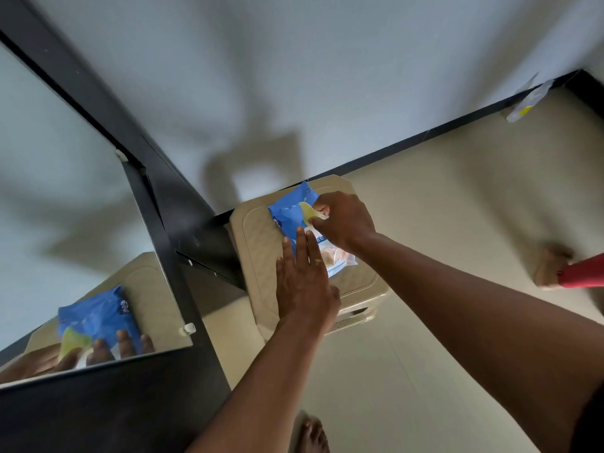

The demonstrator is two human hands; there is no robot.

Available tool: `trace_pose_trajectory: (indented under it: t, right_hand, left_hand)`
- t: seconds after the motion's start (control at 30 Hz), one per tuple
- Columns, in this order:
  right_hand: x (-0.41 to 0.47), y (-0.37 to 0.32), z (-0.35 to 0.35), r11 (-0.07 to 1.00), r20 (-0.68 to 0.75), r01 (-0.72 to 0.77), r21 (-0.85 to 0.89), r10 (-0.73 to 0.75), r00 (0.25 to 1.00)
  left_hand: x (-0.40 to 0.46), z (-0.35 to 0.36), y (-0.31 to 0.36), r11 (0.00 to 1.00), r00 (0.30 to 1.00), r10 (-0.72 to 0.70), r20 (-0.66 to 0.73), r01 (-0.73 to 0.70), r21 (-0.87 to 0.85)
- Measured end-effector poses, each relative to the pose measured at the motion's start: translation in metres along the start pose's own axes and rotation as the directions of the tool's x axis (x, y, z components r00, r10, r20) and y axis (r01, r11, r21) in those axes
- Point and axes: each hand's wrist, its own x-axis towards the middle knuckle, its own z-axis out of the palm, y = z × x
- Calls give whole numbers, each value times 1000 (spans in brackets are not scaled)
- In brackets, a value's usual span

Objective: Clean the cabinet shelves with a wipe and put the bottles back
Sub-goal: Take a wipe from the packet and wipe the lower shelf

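A blue pack of wipes (291,210) lies on a beige plastic stool (258,256) near the wall. My left hand (302,282) lies flat with straight fingers, pressing the pack's near end down. My right hand (343,220) pinches the pale yellow-green flap (309,212) on top of the pack. No bottles are in view.
A dark cabinet frame (183,223) with a glass door (65,223) stands at the left; the glass mirrors the pack and hands. A black skirting (425,134) runs along the wall. A plastic wrapper (526,103) lies at the far right corner. A red-handled brush (562,269) lies on the floor.
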Motion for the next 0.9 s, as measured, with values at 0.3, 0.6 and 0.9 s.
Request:
trace_pose_trajectory:
  t: [0.3,0.6,0.9]
  right_hand:
    - [1,-1,-6,984,-15,-99,147,102,995]
    - [2,-14,-35,857,31,-147,494,151,988]
    - [-76,-26,-96,573,237,-267,775,129,963]
  left_hand:
    - [1,10,0,995,998,-21,55,16,102]
    - [1,5,3,997,995,-44,88,38,63]
    - [-38,-50,45,788,975,-198,-104,95,-608]
